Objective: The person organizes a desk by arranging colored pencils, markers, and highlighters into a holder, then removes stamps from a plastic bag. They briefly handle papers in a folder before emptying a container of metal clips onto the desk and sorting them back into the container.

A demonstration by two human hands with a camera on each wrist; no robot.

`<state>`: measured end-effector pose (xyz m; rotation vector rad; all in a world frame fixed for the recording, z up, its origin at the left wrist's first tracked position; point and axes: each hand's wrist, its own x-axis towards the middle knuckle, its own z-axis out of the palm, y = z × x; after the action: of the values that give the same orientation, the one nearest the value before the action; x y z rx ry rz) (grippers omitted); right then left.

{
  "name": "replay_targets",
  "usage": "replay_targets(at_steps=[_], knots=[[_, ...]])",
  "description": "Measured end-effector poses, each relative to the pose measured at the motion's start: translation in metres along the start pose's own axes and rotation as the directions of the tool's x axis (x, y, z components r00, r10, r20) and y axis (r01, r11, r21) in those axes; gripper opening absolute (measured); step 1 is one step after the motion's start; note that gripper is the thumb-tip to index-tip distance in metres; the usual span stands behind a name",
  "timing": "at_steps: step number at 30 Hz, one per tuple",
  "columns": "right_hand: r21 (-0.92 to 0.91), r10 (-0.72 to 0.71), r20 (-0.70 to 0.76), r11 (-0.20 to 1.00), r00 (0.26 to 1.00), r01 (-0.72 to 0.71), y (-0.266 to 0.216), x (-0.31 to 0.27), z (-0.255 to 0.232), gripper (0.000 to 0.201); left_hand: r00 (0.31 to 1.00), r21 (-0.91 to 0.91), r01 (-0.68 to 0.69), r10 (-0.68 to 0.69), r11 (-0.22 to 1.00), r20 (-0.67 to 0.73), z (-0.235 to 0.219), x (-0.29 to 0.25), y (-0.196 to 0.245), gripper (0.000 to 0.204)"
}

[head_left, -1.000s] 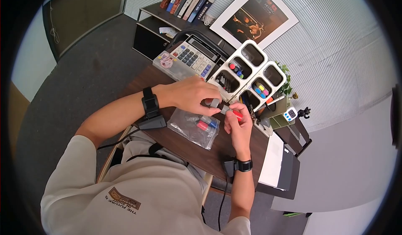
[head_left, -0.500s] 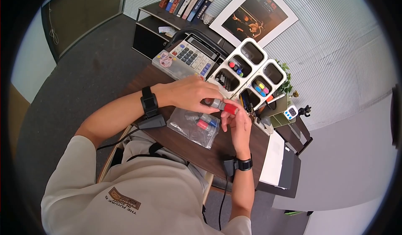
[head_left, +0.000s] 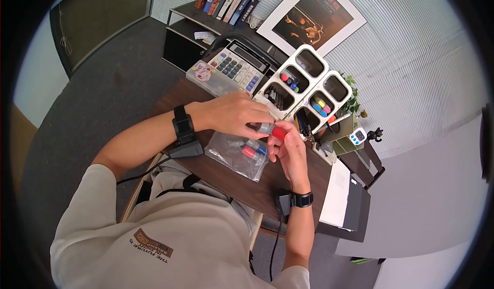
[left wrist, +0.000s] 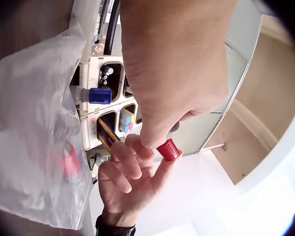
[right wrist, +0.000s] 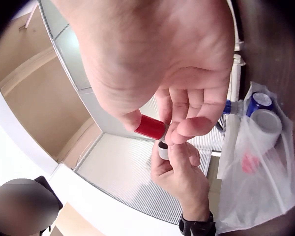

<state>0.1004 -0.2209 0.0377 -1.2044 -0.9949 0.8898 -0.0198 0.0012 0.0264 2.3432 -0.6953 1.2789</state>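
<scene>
My left hand (head_left: 234, 115) pinches a grey cap-like piece (right wrist: 163, 150) with a dark opening, over the table. Close against it, my right hand (head_left: 293, 152) holds a short red cylinder (head_left: 279, 133) between thumb and fingers. In the right wrist view the thumb presses one end of the red cylinder, and its other end points to the grey piece; fingertips hide part of where they meet. Under the hands lies a clear plastic bag (head_left: 218, 152) with a similar red piece (head_left: 249, 151) and a blue piece (head_left: 262, 149) in or on it.
Beyond the hands stands a white organizer (head_left: 288, 109) with pens and markers in its compartments. A large calculator (head_left: 239, 67) is behind the left hand. At right are a small timer (head_left: 357, 136) and white paper (head_left: 334, 194). The brown table (head_left: 226, 178) ends near the body.
The grey piece and the red cylinder, apart one second ago, have come together end to end. My right hand has turned its palm up and shifted slightly left; the bag has stayed put.
</scene>
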Motion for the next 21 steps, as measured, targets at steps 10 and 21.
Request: replay_targets(at_steps=[10, 21], knots=[[-0.348, -0.178, -0.167, 0.931, 0.97, 0.111, 0.001, -0.001, 0.004, 0.024, 0.993, -0.01, 0.096, -0.095, 0.995, 0.068, -0.001, 0.001, 0.0, 0.033], [-0.271, -0.216, -0.197, 0.949, 0.956, 0.159, -0.003, 0.0, 0.009, 0.023, 0.984, -0.086, 0.16, -0.152, 0.983, 0.095, -0.004, 0.002, 0.0, 0.045]])
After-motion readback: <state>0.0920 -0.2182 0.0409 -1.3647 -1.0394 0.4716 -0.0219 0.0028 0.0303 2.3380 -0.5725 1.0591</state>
